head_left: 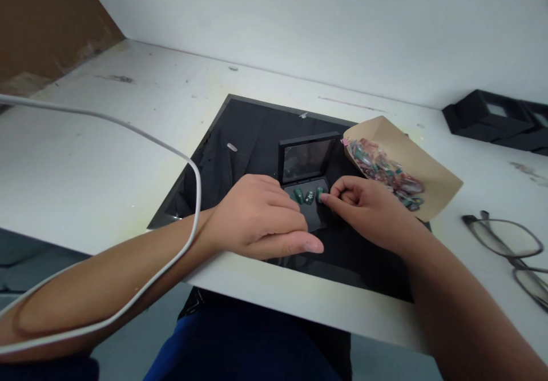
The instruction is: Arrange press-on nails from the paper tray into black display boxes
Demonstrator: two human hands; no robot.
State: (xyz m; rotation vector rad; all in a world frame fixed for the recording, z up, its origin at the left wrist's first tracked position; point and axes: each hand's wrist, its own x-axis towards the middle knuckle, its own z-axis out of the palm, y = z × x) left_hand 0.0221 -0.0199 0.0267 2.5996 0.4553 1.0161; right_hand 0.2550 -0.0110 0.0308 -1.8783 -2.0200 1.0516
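Note:
A small black hinged case (pixel 309 158) stands with its clear-windowed lid raised on the dark mat. In its grey lower half sits a row of green false nails (pixel 298 196), one with a white star-like decoration (pixel 309 197). My right hand (pixel 363 204) pinches the rightmost green false nail (pixel 319 194) between thumb and index finger, at the case's right end. My left hand (pixel 269 215) lies over the left end of the case, fingers curled under and thumb stretched out to the right. What its fingers hold, if anything, is hidden.
An open tan paper tray (pixel 432 167) full of mixed false nails (pixel 385 169) stands right of the case. A loose pale nail (pixel 232 147) lies on the black mat (pixel 257 121). Glasses (pixel 505 238) and black boxes (pixel 492 115) are at right. A white cable (pixel 198 192) crosses my left forearm.

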